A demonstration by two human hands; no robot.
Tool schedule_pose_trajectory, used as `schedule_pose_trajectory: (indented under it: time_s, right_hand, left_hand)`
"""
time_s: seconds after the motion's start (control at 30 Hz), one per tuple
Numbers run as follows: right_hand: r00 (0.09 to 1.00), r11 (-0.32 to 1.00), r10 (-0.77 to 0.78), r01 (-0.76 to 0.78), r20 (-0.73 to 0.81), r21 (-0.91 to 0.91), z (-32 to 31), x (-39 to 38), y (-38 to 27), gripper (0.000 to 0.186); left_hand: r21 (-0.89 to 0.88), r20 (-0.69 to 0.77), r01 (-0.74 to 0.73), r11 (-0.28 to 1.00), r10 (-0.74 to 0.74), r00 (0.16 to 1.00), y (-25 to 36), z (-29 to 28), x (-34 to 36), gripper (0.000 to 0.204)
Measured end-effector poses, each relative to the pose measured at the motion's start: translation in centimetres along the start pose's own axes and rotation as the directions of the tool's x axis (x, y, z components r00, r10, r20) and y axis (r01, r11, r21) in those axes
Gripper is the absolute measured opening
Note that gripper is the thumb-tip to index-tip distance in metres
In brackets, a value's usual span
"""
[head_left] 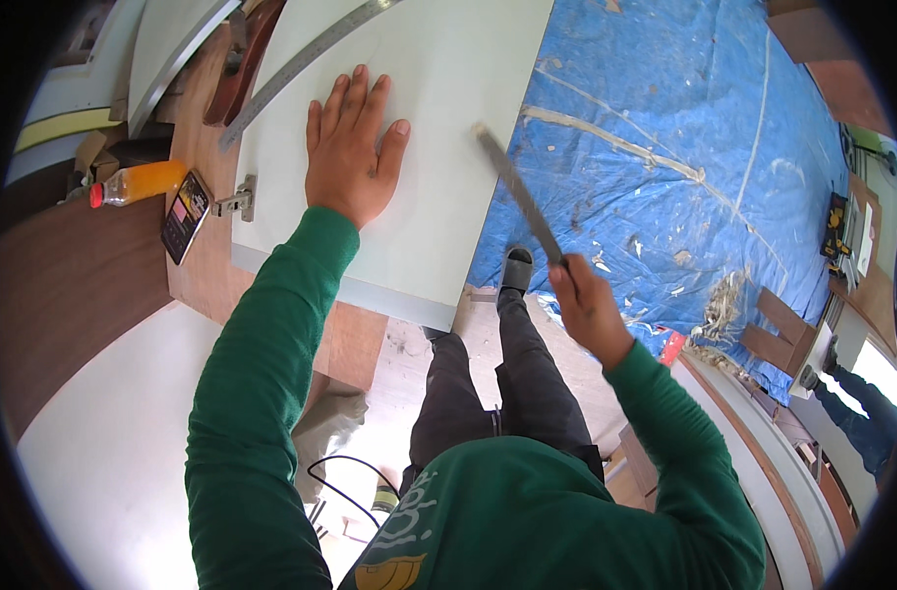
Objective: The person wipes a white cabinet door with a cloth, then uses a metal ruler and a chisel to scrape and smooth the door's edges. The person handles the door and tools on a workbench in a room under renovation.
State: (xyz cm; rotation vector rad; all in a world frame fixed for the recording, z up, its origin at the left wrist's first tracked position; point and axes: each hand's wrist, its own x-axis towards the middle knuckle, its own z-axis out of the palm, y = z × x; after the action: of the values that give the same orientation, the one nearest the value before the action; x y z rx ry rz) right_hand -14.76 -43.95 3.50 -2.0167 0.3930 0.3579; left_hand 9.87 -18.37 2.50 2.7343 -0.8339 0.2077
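Note:
A white cabinet door (424,236) lies flat on a wooden bench in front of me. My left hand (350,162) rests palm down on it, fingers stretched out and the thumb apart. In my right hand (591,310), off the door's right side, is a long flat metal file (522,192). The fingers wrap round its near end. Its far end reaches over the door's right edge; whether it touches the door I cannot tell. A metal hinge (237,202) is fitted at the door's left edge. Across the far part of the door lies a steel ruler (316,54).
Left of the door are a phone (186,216) and a bottle of orange drink (139,184) with a red cap. A blue tarp (645,187) with debris covers the floor to the right. Another person's legs (856,413) show at the far right, near wooden boards (778,329).

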Motion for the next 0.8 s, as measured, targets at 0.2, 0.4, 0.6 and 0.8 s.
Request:
schedule_pose_trajectory:
  time_s: [0.2, 0.4, 0.6, 0.8]
  right_hand:
    - [0.987, 0.996, -0.039, 0.026, -0.156, -0.081, -1.9, 9.0, -2.1, 0.034]
    - [0.994, 0.990, -0.095, 0.088, -0.057, -0.114, -0.9, 1.9, -0.3, 0.032]
    - [0.987, 0.987, -0.116, 0.102, -0.113, -0.123, -3.2, 11.4, -3.6, 0.032]
    - [0.996, 0.983, -0.088, 0.086, -0.008, -0.165, -1.7, 3.5, -1.5, 0.027]
  left_hand:
    - [-0.003, -0.012, -0.014, 1.000, 0.014, 1.000, 0.1, 0.2, 0.0, 0.057]
    - [0.014, 0.010, 0.004, 1.000, -0.005, 1.000, 0.3, -0.2, -0.1, 0.057]
    - [0.038, -0.002, -0.011, 0.999, 0.011, 1.000, 0.4, 0.0, 0.0, 0.058]
    - [0.032, 0.011, 0.007, 0.999, -0.007, 1.000, 0.3, -0.1, 0.0, 0.058]
